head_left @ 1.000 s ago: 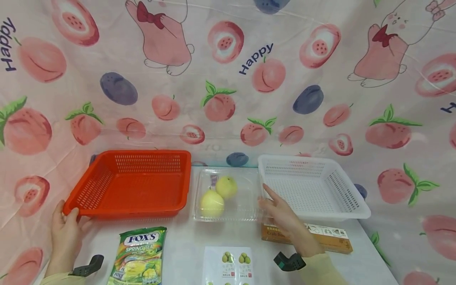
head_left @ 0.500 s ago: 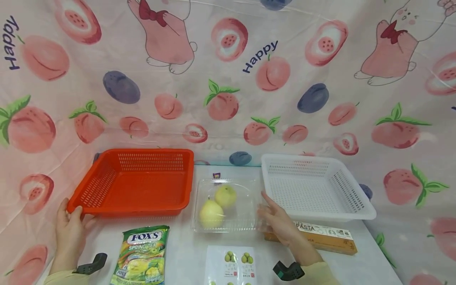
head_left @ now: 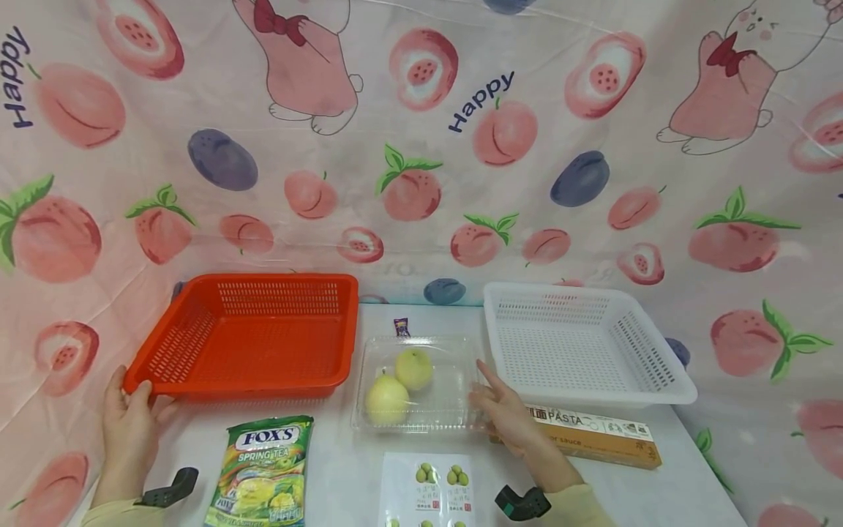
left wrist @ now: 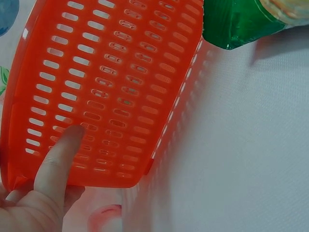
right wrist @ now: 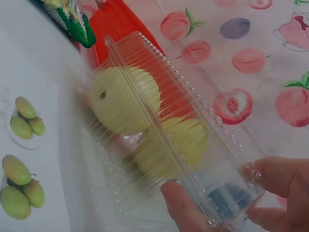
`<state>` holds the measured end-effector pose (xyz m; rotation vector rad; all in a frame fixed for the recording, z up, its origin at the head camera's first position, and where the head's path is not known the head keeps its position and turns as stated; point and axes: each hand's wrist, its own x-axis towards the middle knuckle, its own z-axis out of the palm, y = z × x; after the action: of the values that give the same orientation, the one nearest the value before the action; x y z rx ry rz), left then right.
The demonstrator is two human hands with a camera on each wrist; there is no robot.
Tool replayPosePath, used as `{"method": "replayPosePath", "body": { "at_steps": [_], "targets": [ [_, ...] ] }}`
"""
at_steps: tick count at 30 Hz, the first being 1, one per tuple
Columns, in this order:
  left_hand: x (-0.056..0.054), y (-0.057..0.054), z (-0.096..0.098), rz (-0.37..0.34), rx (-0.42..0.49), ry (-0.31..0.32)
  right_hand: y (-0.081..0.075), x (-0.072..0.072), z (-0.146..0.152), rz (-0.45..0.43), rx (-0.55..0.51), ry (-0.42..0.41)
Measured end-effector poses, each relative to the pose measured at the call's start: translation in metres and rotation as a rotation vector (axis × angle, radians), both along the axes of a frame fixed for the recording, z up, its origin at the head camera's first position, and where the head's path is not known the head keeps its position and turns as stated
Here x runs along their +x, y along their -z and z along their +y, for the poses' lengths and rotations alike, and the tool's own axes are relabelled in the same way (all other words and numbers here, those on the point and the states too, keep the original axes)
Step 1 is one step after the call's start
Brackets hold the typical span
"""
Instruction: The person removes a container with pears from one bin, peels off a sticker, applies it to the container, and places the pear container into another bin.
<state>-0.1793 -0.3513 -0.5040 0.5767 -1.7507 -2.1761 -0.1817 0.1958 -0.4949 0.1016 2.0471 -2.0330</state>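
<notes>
My left hand [head_left: 128, 424] grips the front left corner of a red plastic basket [head_left: 263, 390], its thumb at the rim. In the left wrist view a finger [left wrist: 58, 166] lies against the slotted basket wall [left wrist: 140, 106]. My right hand [head_left: 510, 417] holds the right end of a clear plastic clamshell box [head_left: 454, 380] with its lid down. Inside sit two round yellow-green pears [head_left: 387, 400]. The right wrist view shows fingers and thumb [right wrist: 277, 176] around the box's end. Beyond the box lies a small purple wrapped packet [head_left: 402, 327].
A white basket [head_left: 593, 399] stands at the right. In front of it lies a brown and white pasta box [head_left: 606, 443], partly behind my right hand. A green Fox's candy bag [head_left: 263, 468] and a fruit-printed sheet [head_left: 426, 487] lie near the front.
The clear box has come toward me in my right hand, and the purple packet, earlier seen through it, now shows beyond it. My left hand stays on the red basket.
</notes>
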Motion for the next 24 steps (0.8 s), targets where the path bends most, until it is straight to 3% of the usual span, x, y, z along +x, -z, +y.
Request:
{"method": "replayPosePath", "body": {
  "at_steps": [8, 13, 18, 24],
  "targets": [
    [0.001, 0.001, -0.001, 0.017, -0.011, 0.038, 0.006, -0.001, 0.0, -0.022, -0.048, -0.006],
    [0.003, 0.003, -0.002, 0.005, -0.08, 0.066, 0.009, -0.001, 0.0, -0.04, -0.067, -0.013],
    [0.003, 0.001, -0.003, -0.094, -0.299, 0.068, 0.012, 0.0, 0.0, -0.032, -0.02, 0.004],
    [0.006, -0.008, -0.004, -0.227, -0.542, -0.007, 0.009, 0.007, 0.0, -0.021, 0.095, 0.0]
  ]
}}
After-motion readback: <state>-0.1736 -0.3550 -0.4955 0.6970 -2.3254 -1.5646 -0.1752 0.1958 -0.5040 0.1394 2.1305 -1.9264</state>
